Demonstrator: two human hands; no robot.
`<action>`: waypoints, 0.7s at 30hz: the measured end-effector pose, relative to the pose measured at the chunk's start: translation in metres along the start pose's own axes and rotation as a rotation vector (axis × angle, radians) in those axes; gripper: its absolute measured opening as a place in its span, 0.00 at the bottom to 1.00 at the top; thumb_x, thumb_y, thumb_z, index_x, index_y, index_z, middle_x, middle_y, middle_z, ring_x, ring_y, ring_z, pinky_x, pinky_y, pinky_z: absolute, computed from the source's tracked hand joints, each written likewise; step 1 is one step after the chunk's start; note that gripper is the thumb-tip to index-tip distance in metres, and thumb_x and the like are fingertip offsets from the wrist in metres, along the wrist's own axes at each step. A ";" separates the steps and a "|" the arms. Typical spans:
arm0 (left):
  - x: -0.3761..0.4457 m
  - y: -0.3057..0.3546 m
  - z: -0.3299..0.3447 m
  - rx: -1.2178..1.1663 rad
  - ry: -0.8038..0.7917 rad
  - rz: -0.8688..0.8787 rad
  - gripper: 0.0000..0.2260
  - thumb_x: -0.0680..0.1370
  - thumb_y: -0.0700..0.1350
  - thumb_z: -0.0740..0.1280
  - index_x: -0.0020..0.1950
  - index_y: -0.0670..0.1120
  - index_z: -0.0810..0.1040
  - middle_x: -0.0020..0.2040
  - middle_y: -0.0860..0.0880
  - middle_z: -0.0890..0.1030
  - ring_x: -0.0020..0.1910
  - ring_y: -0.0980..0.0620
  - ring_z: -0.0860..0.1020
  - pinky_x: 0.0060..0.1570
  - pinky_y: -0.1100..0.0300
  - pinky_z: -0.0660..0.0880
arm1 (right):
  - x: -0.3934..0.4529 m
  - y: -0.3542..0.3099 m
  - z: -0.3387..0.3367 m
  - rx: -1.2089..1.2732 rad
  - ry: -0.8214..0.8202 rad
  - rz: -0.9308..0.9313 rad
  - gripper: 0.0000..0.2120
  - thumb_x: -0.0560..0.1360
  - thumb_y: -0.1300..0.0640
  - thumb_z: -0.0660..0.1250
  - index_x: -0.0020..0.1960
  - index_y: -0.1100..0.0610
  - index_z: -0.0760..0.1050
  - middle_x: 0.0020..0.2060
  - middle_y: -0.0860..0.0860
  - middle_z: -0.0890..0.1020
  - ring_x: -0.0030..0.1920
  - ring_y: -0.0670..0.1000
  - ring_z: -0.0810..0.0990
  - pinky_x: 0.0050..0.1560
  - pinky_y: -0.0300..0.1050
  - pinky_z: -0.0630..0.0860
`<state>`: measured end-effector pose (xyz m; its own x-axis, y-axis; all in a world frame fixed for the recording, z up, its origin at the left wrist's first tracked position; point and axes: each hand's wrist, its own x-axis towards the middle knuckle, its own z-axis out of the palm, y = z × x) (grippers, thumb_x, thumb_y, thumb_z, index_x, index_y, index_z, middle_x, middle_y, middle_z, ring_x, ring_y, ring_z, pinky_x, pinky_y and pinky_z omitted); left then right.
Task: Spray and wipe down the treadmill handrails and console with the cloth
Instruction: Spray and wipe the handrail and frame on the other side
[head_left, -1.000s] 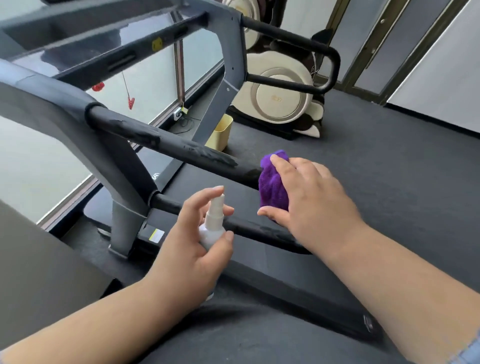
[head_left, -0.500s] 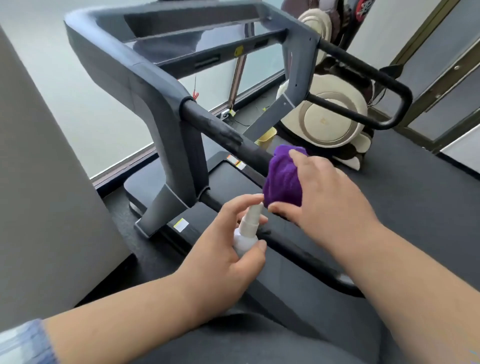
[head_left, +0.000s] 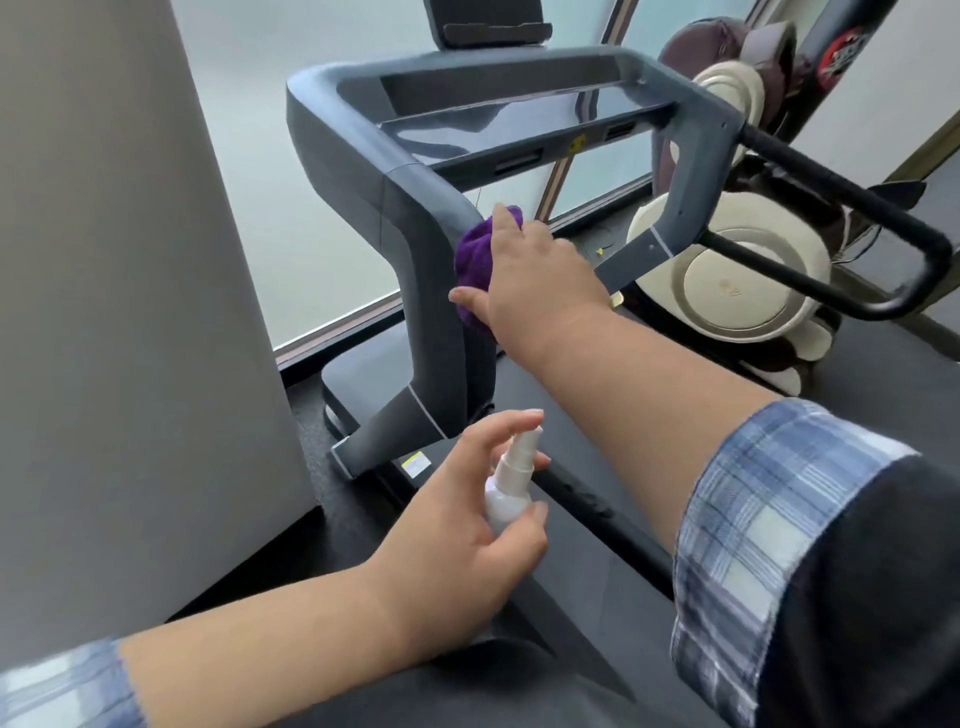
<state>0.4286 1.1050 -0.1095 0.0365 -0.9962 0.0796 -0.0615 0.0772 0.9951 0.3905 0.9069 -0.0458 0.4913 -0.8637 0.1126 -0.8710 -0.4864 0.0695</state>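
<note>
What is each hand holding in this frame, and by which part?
The left hand grips the white spray bottle by its body. The right hand holds the bunched purple cloth by its outer side, against the treadmill upright.

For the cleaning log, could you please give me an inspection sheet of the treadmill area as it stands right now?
Surface: dark treadmill deck, nothing lying on its visible part.
Job's things: purple cloth pressed against the grey upright below the console; white spray bottle upright.
Clutter: nothing seen.
Hands: right hand holds the cloth; left hand grips the bottle, forefinger over the nozzle.
Cables: thin wires on the floor by the window, indistinct.
Surroundings: cream massage chair behind the right handrail; grey panel on the left.
</note>
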 end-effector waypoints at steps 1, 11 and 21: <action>0.001 0.000 0.001 -0.005 -0.001 -0.006 0.29 0.77 0.38 0.67 0.62 0.73 0.65 0.53 0.64 0.76 0.37 0.61 0.74 0.41 0.68 0.72 | 0.003 0.000 0.000 0.009 -0.010 0.004 0.45 0.76 0.32 0.62 0.81 0.53 0.47 0.70 0.59 0.67 0.67 0.64 0.71 0.62 0.60 0.72; 0.010 0.003 -0.015 -0.030 0.040 0.036 0.28 0.76 0.40 0.66 0.63 0.71 0.65 0.54 0.61 0.76 0.32 0.60 0.71 0.38 0.64 0.73 | -0.044 0.041 -0.015 0.046 -0.099 0.105 0.37 0.72 0.28 0.62 0.73 0.49 0.63 0.61 0.56 0.76 0.59 0.61 0.77 0.56 0.57 0.77; 0.007 0.000 -0.032 -0.033 0.060 0.014 0.27 0.75 0.41 0.65 0.62 0.71 0.66 0.53 0.61 0.76 0.29 0.61 0.71 0.37 0.65 0.72 | 0.032 -0.014 -0.006 0.001 -0.099 0.096 0.38 0.71 0.29 0.65 0.68 0.56 0.66 0.61 0.58 0.75 0.63 0.63 0.75 0.58 0.58 0.75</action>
<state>0.4605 1.0994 -0.1070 0.0957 -0.9908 0.0958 -0.0295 0.0934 0.9952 0.4182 0.8872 -0.0373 0.4032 -0.9149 0.0203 -0.9138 -0.4014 0.0620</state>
